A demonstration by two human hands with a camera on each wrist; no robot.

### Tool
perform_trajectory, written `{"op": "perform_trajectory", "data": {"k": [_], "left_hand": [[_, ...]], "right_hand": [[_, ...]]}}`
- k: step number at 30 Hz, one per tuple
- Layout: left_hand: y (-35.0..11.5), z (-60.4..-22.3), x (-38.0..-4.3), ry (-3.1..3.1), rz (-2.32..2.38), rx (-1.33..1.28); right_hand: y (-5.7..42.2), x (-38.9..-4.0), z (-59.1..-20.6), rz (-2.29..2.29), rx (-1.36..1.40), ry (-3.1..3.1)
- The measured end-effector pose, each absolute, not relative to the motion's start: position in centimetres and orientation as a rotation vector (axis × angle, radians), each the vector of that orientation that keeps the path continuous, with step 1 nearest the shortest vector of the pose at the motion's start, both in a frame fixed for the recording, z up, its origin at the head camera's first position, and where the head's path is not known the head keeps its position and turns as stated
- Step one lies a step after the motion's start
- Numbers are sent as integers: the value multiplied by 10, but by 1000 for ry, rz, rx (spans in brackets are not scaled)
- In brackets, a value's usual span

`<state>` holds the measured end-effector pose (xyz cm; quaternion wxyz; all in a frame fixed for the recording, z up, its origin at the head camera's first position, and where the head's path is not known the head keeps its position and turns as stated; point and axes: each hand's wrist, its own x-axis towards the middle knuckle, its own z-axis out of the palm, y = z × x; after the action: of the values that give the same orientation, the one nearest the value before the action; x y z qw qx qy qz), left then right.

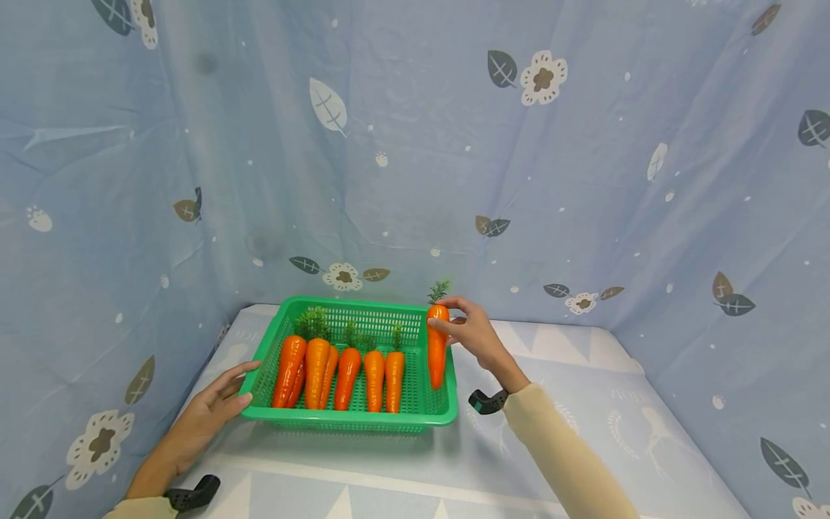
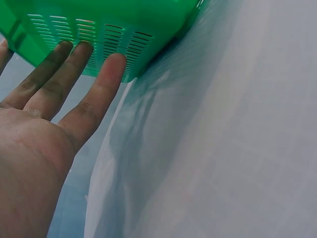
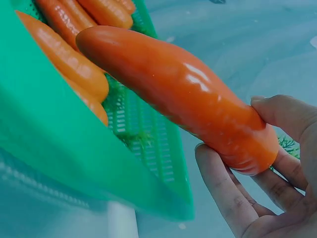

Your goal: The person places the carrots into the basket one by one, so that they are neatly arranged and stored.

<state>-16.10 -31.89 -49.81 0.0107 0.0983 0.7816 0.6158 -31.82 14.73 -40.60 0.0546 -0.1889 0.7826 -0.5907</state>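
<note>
Near the right end of a green plastic basket (image 1: 415, 418), my right hand (image 1: 476, 335) grips an orange carrot (image 1: 436, 353) by its thick leafy end. Its tip points down over the basket's inside. In the right wrist view, thumb and fingers close round the top of the carrot (image 3: 178, 84), and its green leaves (image 3: 288, 145) show behind the fingers. My left hand (image 1: 210, 404) is at the basket's left end, its fingers straight against the slotted outer wall (image 2: 114, 39) in the left wrist view. Several more carrots (image 1: 348, 378) lie side by side inside, leafy ends toward the back.
The basket stands on a table with a pale patterned cloth (image 1: 551, 425). A blue curtain (image 1: 415, 158) with leaf and flower prints hangs behind and on both sides. A dark band (image 1: 488, 401) is on the right wrist, another (image 1: 194, 494) on the left.
</note>
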Motion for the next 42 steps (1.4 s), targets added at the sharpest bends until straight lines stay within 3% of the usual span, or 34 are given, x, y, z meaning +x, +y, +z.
{"op": "perform_trajectory", "data": {"k": [42], "left_hand": [[-325, -504, -164, 2429, 1931, 343]], "right_hand": [[46, -314, -427, -1623, -570, 2286]]}}
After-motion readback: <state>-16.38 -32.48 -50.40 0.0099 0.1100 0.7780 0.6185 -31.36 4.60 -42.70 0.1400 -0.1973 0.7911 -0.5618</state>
